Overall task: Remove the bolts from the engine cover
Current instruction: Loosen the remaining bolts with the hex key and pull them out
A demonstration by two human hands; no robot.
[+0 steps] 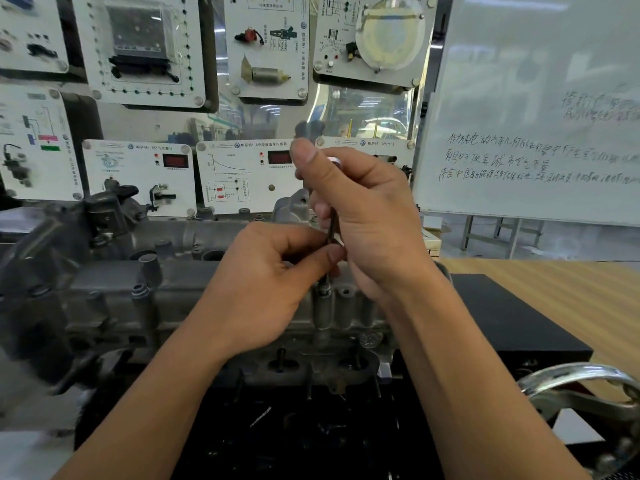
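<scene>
A grey metal engine cover (114, 292) lies across the middle of the view. Near its right end a bolt (323, 291) sits in a raised boss, with a thin dark tool shaft (331, 226) standing upright on it. My right hand (363, 216) grips the upper part of the tool, thumb raised at the top. My left hand (266, 289) pinches the lower shaft between thumb and fingers just above the bolt. Another bolt head (139, 292) shows on the cover to the left.
White training panels (138, 174) stand right behind the engine. A whiteboard (540, 116) leans at the back right. A black box (512, 320) sits on the wooden table at the right, and a shiny metal ring (585, 379) juts in at the lower right.
</scene>
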